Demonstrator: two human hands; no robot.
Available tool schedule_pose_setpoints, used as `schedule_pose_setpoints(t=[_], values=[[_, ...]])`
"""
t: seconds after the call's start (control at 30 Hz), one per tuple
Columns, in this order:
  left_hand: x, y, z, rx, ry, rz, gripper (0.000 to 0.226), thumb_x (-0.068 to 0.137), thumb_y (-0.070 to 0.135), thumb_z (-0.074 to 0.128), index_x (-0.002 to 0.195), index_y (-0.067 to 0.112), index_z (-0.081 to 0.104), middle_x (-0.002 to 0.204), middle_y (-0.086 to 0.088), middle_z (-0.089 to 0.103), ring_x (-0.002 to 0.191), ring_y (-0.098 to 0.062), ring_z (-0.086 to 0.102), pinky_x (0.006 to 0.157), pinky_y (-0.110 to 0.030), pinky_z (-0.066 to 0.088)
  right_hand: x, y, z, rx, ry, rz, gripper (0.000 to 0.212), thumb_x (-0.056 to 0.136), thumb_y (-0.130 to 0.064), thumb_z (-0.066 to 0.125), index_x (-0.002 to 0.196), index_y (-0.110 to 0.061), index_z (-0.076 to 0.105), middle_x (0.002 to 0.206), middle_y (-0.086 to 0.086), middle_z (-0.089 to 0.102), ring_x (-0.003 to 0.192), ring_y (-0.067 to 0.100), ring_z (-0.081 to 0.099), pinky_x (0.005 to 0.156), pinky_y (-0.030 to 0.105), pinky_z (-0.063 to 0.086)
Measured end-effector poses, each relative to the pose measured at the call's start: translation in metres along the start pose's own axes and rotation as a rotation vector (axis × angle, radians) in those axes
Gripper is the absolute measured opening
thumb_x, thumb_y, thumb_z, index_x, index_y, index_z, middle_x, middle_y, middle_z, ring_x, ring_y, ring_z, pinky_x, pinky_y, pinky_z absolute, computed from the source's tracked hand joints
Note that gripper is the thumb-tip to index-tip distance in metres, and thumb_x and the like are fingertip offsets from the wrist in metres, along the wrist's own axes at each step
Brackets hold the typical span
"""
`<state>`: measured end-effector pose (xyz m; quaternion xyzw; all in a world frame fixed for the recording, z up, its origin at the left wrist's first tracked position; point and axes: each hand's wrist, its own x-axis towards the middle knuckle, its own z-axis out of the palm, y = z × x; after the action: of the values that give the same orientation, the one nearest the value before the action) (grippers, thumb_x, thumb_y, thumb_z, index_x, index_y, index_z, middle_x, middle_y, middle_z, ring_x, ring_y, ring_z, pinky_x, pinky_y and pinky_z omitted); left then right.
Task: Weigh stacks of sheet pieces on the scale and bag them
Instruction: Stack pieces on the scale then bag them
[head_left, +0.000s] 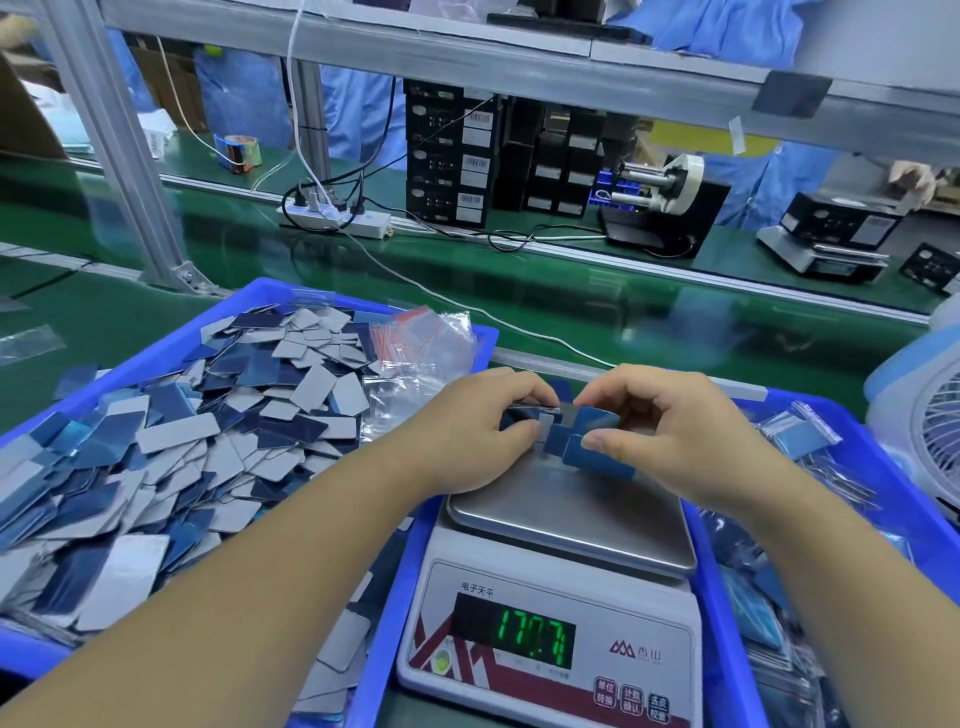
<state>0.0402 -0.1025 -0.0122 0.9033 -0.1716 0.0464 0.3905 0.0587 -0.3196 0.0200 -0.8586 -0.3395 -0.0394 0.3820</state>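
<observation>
**Two hands and a stack over the scale**

A green work table (130, 322) runs under a metal frame, with black boxes (452, 156) and a power strip (337, 218) at the back.

The left hand (483, 436) and the right hand (670, 436) both pinch a small stack (571, 436) of blue and grey sheet pieces. The fingers are curled round it from each side. The stack sits just over the far edge of the scale (561, 571); I cannot tell if it touches the pan. The green digits (530, 636) are blurred.

On the left, a blue tray (234, 306) is full of loose pieces (182, 441). Clear bags (426, 338) lie at its far corner. On the right, another blue tray (883, 467) holds filled bags (800, 436). A white fan (930, 426) stands at the right edge.
</observation>
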Motion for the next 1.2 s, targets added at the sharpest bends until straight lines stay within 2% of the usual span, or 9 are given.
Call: schedule_pose_setpoints(t=[0.1, 0.23, 0.33, 0.5, 0.67, 0.83, 1.0, 1.1, 1.2], values=[[0.000, 0.008, 0.001, -0.055, -0.016, -0.038, 0.033, 0.089, 0.025, 0.046, 0.114, 0.026, 0.067, 0.109, 0.009, 0.062, 0.103, -0.010, 0.056, 0.096, -0.035, 0.045, 0.002, -0.003, 0.006, -0.034, 0.048, -0.054, 0.040, 0.077, -0.006, 0.082, 0.087, -0.043, 0.068, 0.084, -0.014, 0.069, 0.074, 0.009, 0.064, 0.069, 0.019, 0.052], [-0.002, 0.016, 0.000, -0.067, -0.081, -0.036, 0.040, 0.074, 0.027, 0.036, 0.103, 0.040, 0.059, 0.098, 0.013, 0.056, 0.103, -0.012, 0.051, 0.102, -0.044, 0.040, 0.002, -0.008, 0.017, -0.078, 0.120, -0.118, 0.042, 0.076, -0.004, 0.082, 0.090, -0.039, 0.065, 0.079, -0.014, 0.068, 0.077, 0.006, 0.063, 0.070, 0.010, 0.046], [-0.003, 0.017, -0.002, -0.030, -0.125, -0.035, 0.032, 0.072, 0.032, 0.042, 0.097, 0.050, 0.048, 0.093, 0.015, 0.052, 0.099, -0.010, 0.050, 0.101, -0.048, 0.039, 0.002, -0.011, 0.020, -0.086, 0.169, -0.150, 0.034, 0.074, -0.007, 0.081, 0.090, -0.034, 0.066, 0.082, -0.015, 0.069, 0.078, 0.007, 0.062, 0.070, 0.009, 0.045], [-0.003, 0.013, -0.001, 0.017, -0.119, 0.023, 0.032, 0.083, 0.033, 0.068, 0.104, 0.047, 0.049, 0.097, 0.016, 0.052, 0.100, -0.007, 0.050, 0.099, -0.047, 0.042, 0.003, -0.010, 0.020, -0.046, 0.119, -0.114, 0.042, 0.074, -0.001, 0.084, 0.085, -0.037, 0.065, 0.078, -0.016, 0.069, 0.075, 0.004, 0.064, 0.070, 0.009, 0.046], [-0.002, 0.008, -0.001, 0.002, -0.102, 0.051, 0.036, 0.083, 0.037, 0.076, 0.106, 0.050, 0.051, 0.100, 0.020, 0.053, 0.100, -0.002, 0.050, 0.098, -0.039, 0.042, 0.002, -0.010, 0.014, -0.013, 0.094, -0.086, 0.042, 0.074, -0.002, 0.083, 0.085, -0.038, 0.066, 0.084, -0.020, 0.069, 0.076, 0.002, 0.065, 0.070, 0.008, 0.045], [-0.002, 0.009, 0.000, -0.038, -0.094, 0.076, 0.031, 0.084, 0.029, 0.067, 0.088, 0.053, 0.047, 0.093, 0.016, 0.053, 0.091, 0.002, 0.051, 0.084, -0.032, 0.044, 0.003, -0.013, 0.031, -0.038, 0.154, -0.080, 0.034, 0.074, -0.003, 0.084, 0.084, -0.032, 0.071, 0.079, -0.016, 0.071, 0.076, 0.004, 0.065, 0.071, 0.013, 0.047], [0.000, 0.005, 0.001, -0.087, -0.114, 0.048, 0.023, 0.090, 0.015, 0.062, 0.103, 0.033, 0.057, 0.101, 0.009, 0.061, 0.097, -0.012, 0.057, 0.088, -0.038, 0.049, 0.005, -0.014, 0.032, -0.065, 0.202, -0.089, 0.023, 0.077, -0.012, 0.080, 0.086, -0.031, 0.072, 0.080, -0.018, 0.066, 0.079, 0.006, 0.060, 0.072, 0.018, 0.045], [0.000, 0.004, 0.001, -0.108, -0.131, 0.033, 0.028, 0.093, 0.017, 0.064, 0.112, 0.036, 0.058, 0.105, 0.013, 0.062, 0.100, -0.004, 0.057, 0.090, -0.025, 0.047, 0.005, -0.010, 0.023, -0.038, 0.177, -0.098, 0.013, 0.079, -0.020, 0.073, 0.082, -0.031, 0.068, 0.077, -0.011, 0.062, 0.076, 0.010, 0.058, 0.069, 0.020, 0.045], [-0.001, 0.003, -0.001, -0.107, -0.136, 0.014, 0.024, 0.096, 0.016, 0.061, 0.111, 0.034, 0.059, 0.100, 0.018, 0.060, 0.093, 0.004, 0.055, 0.081, -0.018, 0.043, 0.003, -0.004, 0.011, 0.127, 0.203, -0.051, 0.022, 0.083, -0.007, 0.075, 0.085, -0.028, 0.068, 0.075, -0.010, 0.063, 0.067, 0.010, 0.056, 0.064, 0.023, 0.046]])
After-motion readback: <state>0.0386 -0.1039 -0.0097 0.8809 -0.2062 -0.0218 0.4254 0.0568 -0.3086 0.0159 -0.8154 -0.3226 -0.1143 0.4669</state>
